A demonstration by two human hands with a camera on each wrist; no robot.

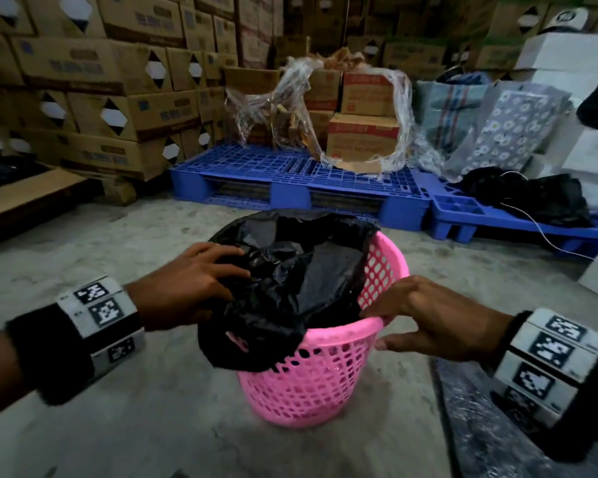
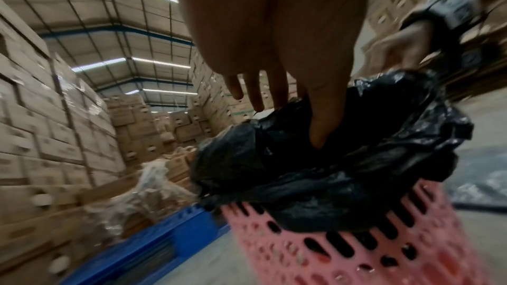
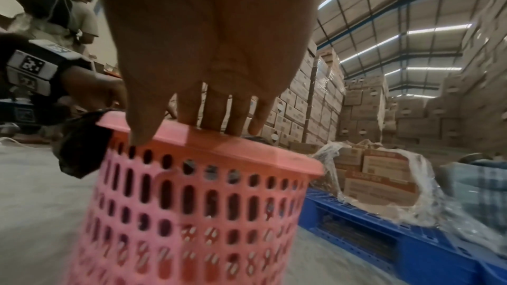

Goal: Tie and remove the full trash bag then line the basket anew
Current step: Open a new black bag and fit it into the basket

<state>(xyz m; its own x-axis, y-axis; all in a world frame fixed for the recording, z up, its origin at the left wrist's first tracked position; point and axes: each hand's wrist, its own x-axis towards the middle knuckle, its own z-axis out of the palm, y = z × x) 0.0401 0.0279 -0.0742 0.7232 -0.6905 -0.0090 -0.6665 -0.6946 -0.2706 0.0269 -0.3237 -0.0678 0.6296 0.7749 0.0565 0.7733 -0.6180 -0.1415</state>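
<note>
The right hand [image 1: 425, 319] is nearest, its grip set on the near right rim of the round pink perforated plastic basket [image 1: 311, 381]: four fingers [image 3: 214, 114] lie over the top of the rim and the thumb reaches down its outer wall, so the rim sits pinched between them. Just left of that grip, the crumpled black plastic trash bag [image 1: 290, 291] fills the basket's mouth and spills over the near left rim, hanging down the outside wall. The left hand [image 1: 190, 284] rests on top of the bag at the basket's left side; its fingers lie fairly straight and spread across the plastic, and the left wrist view shows the thumb [image 2: 321, 120] pushed down into a fold of the bag while the other fingers point outward, so this grip is apart and presses rather than clasps. Both wrists wear black bands with white marker blocks. The basket stands upright on the grey concrete floor [image 1: 152, 426], between the two hands. Beyond the grips, well apart from the basket, a blue plastic pallet [image 1: 290, 181] carries cardboard cartons [image 1: 363, 139] half wrapped in torn clear film. Further right of it a dark heap of plastic [image 1: 532, 194] lies on another blue pallet, and tall stacks of brown boxes [image 1: 83, 81] rise behind.
</note>
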